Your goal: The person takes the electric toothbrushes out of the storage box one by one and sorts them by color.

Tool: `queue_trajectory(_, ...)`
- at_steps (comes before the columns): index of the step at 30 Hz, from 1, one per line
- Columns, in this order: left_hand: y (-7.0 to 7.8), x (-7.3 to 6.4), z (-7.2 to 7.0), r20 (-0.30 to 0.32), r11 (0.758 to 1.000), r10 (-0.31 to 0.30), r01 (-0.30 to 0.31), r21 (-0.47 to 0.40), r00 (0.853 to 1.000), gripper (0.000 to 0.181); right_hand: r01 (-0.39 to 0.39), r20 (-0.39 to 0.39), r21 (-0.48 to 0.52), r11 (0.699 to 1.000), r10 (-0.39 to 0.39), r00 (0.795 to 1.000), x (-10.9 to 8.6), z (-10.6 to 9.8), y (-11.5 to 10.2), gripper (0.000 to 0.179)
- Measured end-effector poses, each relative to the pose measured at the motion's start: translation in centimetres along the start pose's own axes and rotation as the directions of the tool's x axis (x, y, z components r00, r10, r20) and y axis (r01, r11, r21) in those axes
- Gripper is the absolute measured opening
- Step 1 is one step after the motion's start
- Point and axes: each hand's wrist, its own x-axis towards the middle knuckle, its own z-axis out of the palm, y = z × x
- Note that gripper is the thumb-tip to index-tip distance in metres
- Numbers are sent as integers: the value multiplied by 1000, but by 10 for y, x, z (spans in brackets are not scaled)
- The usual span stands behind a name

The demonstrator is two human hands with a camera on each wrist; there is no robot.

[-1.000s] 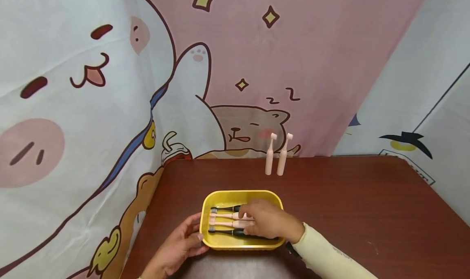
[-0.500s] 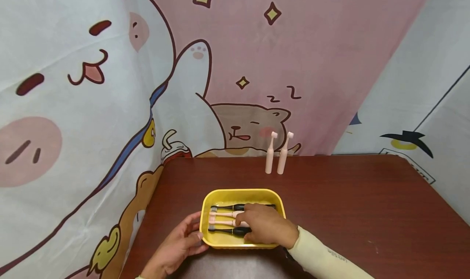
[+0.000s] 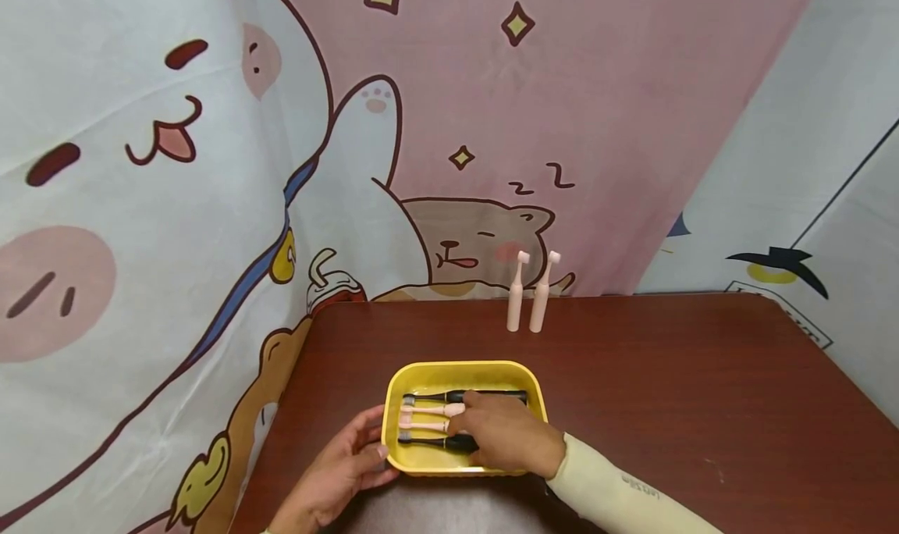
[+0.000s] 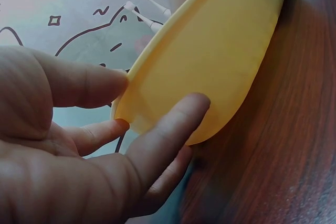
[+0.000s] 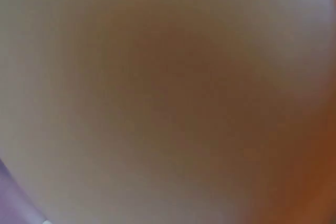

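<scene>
A yellow plastic bin (image 3: 463,374) stands near the table's front edge. Lying side by side in it are two black electric toothbrushes, a far one (image 3: 435,397) and a near one (image 3: 428,442), with two pink ones (image 3: 424,425) between them. My right hand (image 3: 509,434) reaches into the bin with bent fingers over the handles, its fingertips at the lower pink and near black brushes. I cannot tell whether it grips one. My left hand (image 3: 344,460) touches the bin's left end, fingertips spread on the outer wall (image 4: 210,61). The right wrist view is a blur.
Two pink electric toothbrushes (image 3: 515,307) stand upright at the table's back edge, behind the bin. The brown wooden table (image 3: 667,378) extends to the right. A cartoon-printed cloth (image 3: 597,112) hangs behind and to the left.
My right hand has shifted slightly left and toward me over the handles, uncovering more of the far black toothbrush's handle. My left hand and the bin stay in place.
</scene>
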Motion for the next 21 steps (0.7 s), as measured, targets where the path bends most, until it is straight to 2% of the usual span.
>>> queue_trajectory(7,0,0,0,7,1000,9,-9,3,1000,70,68,24,-48,997,-67,997,4,-1,-2,30)
queue_trajectory(12,1,0,0,8,1000,9,-9,3,1000,70,97,73,-32,995,-95,993,8,-2,-1,27)
queue_trajectory(21,-2,-1,0,-13,1000,-13,13,5,1000,69,122,177,9,992,-122,977,12,-6,1,37)
